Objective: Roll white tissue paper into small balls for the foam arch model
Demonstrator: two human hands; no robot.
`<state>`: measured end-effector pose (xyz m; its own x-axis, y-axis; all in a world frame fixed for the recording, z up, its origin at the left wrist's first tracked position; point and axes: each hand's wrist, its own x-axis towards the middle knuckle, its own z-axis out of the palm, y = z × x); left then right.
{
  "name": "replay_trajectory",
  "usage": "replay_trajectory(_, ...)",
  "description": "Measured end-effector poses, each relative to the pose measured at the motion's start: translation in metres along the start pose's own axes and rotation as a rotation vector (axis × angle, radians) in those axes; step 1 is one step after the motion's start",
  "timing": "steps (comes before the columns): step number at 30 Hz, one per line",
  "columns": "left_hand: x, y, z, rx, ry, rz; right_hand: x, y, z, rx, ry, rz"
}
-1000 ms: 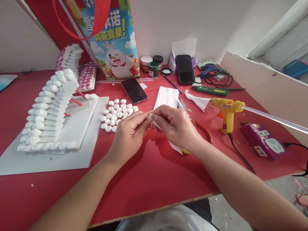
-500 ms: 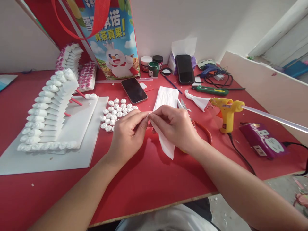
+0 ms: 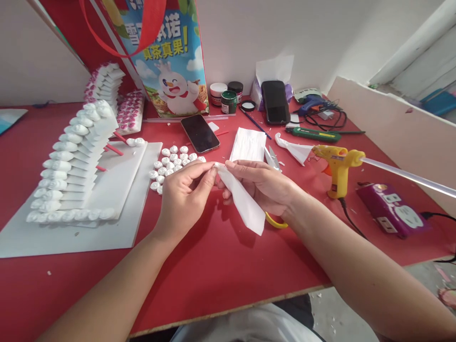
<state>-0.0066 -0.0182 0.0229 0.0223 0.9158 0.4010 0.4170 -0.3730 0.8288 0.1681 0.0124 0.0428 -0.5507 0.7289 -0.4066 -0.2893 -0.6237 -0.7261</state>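
Observation:
My left hand (image 3: 183,194) pinches the top end of a white tissue strip (image 3: 242,202) between thumb and forefinger, just above the red table (image 3: 221,266). My right hand (image 3: 265,185) lies behind the strip with its fingers curled round it, and the strip hangs down to the lower right. Just left of my hands lies a cluster of several small white rolled tissue pieces (image 3: 173,164). A folded white tissue (image 3: 248,144) and scissors with a yellow handle (image 3: 275,221) lie behind and under my right hand.
A white foam board (image 3: 117,209) with rows of rolled white pieces (image 3: 67,171) sits at left. A phone (image 3: 200,133), paint jars (image 3: 228,100), a second phone (image 3: 275,101), a yellow glue gun (image 3: 337,166) and a purple power strip (image 3: 390,209) stand behind and right.
The tissue strip has unfolded and now hangs longer toward the lower right. My right hand has opened out and slid behind it, while my left hand keeps its pinch on the top end.

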Motion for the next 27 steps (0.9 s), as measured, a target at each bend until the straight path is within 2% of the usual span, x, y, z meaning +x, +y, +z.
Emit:
replay_trajectory(5,-0.001,0.003,0.003,0.018,0.037,0.014,0.001,0.003,0.002,-0.046,0.106,-0.049)
replay_trajectory(9,-0.003,0.006,0.005,-0.026,0.028,-0.041,0.000,0.006,0.007,-0.122,0.181,-0.168)
replay_trajectory(14,-0.006,0.007,0.007,-0.061,0.036,-0.111,0.001,0.012,0.009,-0.355,0.257,-0.371)
replay_trajectory(17,-0.007,0.009,0.009,-0.043,0.051,-0.112,0.002,0.013,0.010,-0.421,0.282,-0.415)
replay_trajectory(21,-0.008,0.008,0.013,0.077,0.058,0.023,0.001,0.014,0.013,-0.483,0.360,-0.470)
replay_trajectory(24,-0.007,0.003,0.014,0.218,0.102,0.211,-0.001,0.016,0.015,-0.532,0.401,-0.532)
replay_trajectory(27,-0.005,-0.005,0.014,0.370,0.169,0.417,-0.001,0.018,0.015,-0.538,0.387,-0.566)
